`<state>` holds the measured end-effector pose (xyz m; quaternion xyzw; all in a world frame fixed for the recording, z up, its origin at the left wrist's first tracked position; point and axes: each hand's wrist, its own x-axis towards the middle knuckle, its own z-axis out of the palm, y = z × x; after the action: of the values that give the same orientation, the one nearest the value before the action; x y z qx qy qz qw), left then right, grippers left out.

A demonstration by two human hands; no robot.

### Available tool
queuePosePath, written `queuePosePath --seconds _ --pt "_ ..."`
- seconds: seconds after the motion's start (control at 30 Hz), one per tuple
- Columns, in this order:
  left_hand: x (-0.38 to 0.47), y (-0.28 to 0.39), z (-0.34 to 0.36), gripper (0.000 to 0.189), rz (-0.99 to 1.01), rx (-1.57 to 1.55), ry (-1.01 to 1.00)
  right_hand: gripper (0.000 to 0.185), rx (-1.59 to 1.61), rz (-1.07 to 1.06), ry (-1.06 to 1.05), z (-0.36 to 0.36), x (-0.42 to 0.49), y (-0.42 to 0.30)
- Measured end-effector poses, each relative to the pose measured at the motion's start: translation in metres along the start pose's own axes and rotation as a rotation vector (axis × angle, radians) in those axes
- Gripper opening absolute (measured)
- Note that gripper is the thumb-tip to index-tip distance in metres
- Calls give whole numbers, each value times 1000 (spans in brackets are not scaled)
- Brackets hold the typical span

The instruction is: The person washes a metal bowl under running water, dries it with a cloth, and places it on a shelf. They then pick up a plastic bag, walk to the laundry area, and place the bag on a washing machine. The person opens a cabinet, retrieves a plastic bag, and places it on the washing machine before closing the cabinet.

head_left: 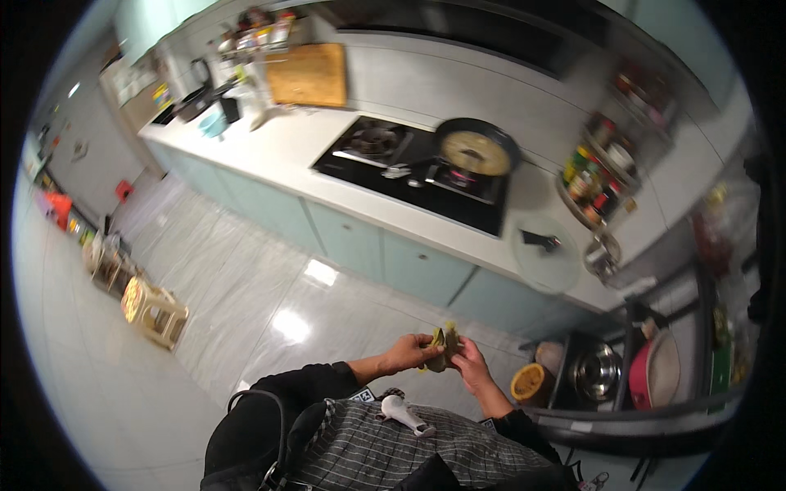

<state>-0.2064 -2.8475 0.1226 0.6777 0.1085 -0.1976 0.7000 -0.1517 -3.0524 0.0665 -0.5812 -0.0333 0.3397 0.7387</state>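
In front of my apron, above the floor, my left hand and my right hand grip a small, leafy-looking green and yellowish item from either side. What it is exactly cannot be told. Beyond them, a black frying pan with pale, yellowish liquid stands on the right burner of the black gas hob, where a reddish glow shows below. The pan's handle points left. A glass lid with a black handle lies on the counter right of the hob.
Sauce bottles fill a rack at the right. A steel basin and a pink-sided pot stand in the lower-right sink area. A wooden cutting board leans on the wall. A plastic stool stands on the floor at left.
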Motion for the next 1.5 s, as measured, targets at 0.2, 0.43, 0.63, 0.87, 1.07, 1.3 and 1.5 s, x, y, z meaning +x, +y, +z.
queuePosePath --seconds 0.2,0.43,0.63,0.87,1.07,1.3,1.5 --pt "-97 -45 -173 40 46 -264 414 21 16 221 -96 139 78 6" --pt "-197 -55 -279 36 218 -648 735 19 -160 372 -428 293 149 -13" --pt "-241 -83 -320 36 147 -835 1024 12 -29 427 -609 403 216 -4" --pt "-241 -115 -408 49 158 -836 1098 6 -6 275 -887 537 282 -23" --pt "-220 -106 -501 48 11 -1162 1252 16 -316 29 -857 642 363 -50" --pt "-207 -71 -593 52 344 -1324 781 24 -699 -623 -1048 766 418 -21" --pt "-234 -72 -673 44 794 -1254 941 27 -433 -322 -1820 849 386 25"
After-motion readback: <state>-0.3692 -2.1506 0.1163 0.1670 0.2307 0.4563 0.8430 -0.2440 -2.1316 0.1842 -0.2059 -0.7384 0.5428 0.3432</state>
